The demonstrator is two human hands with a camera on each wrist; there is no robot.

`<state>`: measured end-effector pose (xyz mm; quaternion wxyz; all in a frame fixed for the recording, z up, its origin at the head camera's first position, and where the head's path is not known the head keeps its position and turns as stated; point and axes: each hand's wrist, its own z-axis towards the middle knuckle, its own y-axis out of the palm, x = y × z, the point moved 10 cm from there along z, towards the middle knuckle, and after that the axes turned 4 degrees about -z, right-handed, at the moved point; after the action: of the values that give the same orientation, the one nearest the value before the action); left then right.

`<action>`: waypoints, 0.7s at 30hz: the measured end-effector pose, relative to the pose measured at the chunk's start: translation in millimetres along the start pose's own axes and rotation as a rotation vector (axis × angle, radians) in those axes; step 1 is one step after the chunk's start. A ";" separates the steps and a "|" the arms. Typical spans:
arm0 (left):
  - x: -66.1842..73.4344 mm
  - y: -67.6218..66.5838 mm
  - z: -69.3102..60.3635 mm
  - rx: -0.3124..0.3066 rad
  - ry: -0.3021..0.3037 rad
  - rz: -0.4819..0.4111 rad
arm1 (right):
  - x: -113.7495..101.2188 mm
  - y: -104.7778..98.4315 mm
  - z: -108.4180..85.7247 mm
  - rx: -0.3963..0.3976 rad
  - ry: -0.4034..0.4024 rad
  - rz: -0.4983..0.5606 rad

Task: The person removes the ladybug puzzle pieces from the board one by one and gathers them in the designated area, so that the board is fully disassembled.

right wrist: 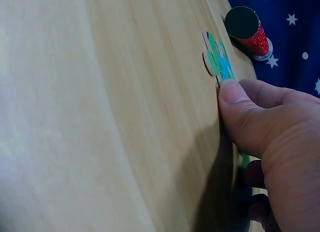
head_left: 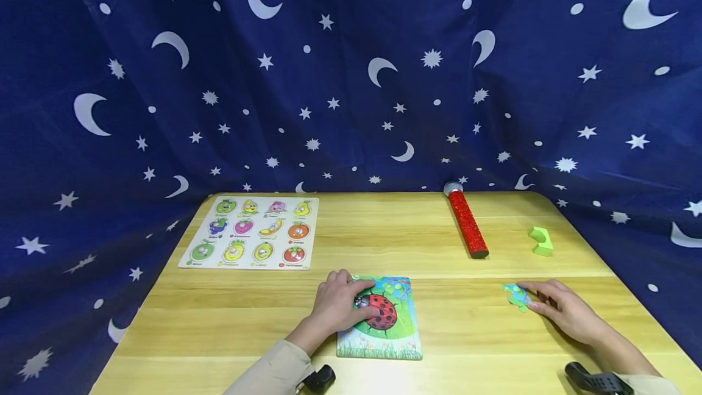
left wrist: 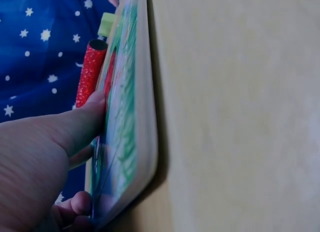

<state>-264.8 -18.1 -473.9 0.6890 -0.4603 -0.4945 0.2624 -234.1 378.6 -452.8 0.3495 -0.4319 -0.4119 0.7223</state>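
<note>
A ladybug jigsaw puzzle board (head_left: pixel 406 328) lies on the table before me, a red spotted ladybug on a green leaf in its picture. My left hand (head_left: pixel 341 302) rests on its left part, thumb across the ladybug and index finger along the upper part. In the left wrist view the thumb (left wrist: pixel 92 109) touches the picture surface, and other fingers bend by the board's edge. Over to the right, my right hand (head_left: pixel 567 309) pinches a small blue and green puzzle piece (head_left: pixel 515 297) at its right side. The right wrist view shows the thumb on that piece (right wrist: pixel 212 62).
A fruit picture board (head_left: pixel 249 233) lies at the back left. A glittery red microphone (head_left: pixel 468 221) lies behind the puzzle, toward the right. Near the right edge is a light green notched block (head_left: pixel 543 241). Blue star-patterned cloth (head_left: pixel 351 78) hangs behind the table.
</note>
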 end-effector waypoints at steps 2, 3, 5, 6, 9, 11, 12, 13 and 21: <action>1.0 0.2 0.0 0.004 0.003 -0.001 | 0.1 -0.5 -1.4 -0.001 0.002 0.002; 1.1 0.3 -0.1 0.005 0.002 0.000 | 0.2 -0.6 -1.9 0.000 0.002 0.003; 1.5 0.3 0.0 0.007 0.003 0.002 | 0.1 -0.5 -2.5 -0.003 -0.002 0.006; 1.8 0.4 0.1 0.006 0.005 0.003 | 0.5 -0.3 -3.1 -0.005 0.000 0.007; 1.0 0.3 0.2 0.003 0.000 0.003 | 2.7 1.6 -1.8 -0.009 0.003 0.013; 0.6 0.1 0.1 -0.002 -0.005 0.004 | 4.5 3.1 -1.5 -0.014 0.010 0.014; 0.1 -0.1 0.0 -0.003 -0.008 0.005 | 5.3 4.0 -1.1 -0.017 0.014 0.014; 0.1 -0.1 0.2 -0.005 -0.010 0.007 | 6.0 4.1 -1.4 -0.018 0.017 0.013; 0.1 0.4 -0.2 -0.018 -0.019 0.008 | 2.2 1.3 1.7 -0.017 -0.008 0.019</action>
<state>-264.5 -18.0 -474.3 0.6791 -0.4662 -0.5014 0.2649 -236.7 379.4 -454.3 0.3372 -0.4361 -0.4151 0.7237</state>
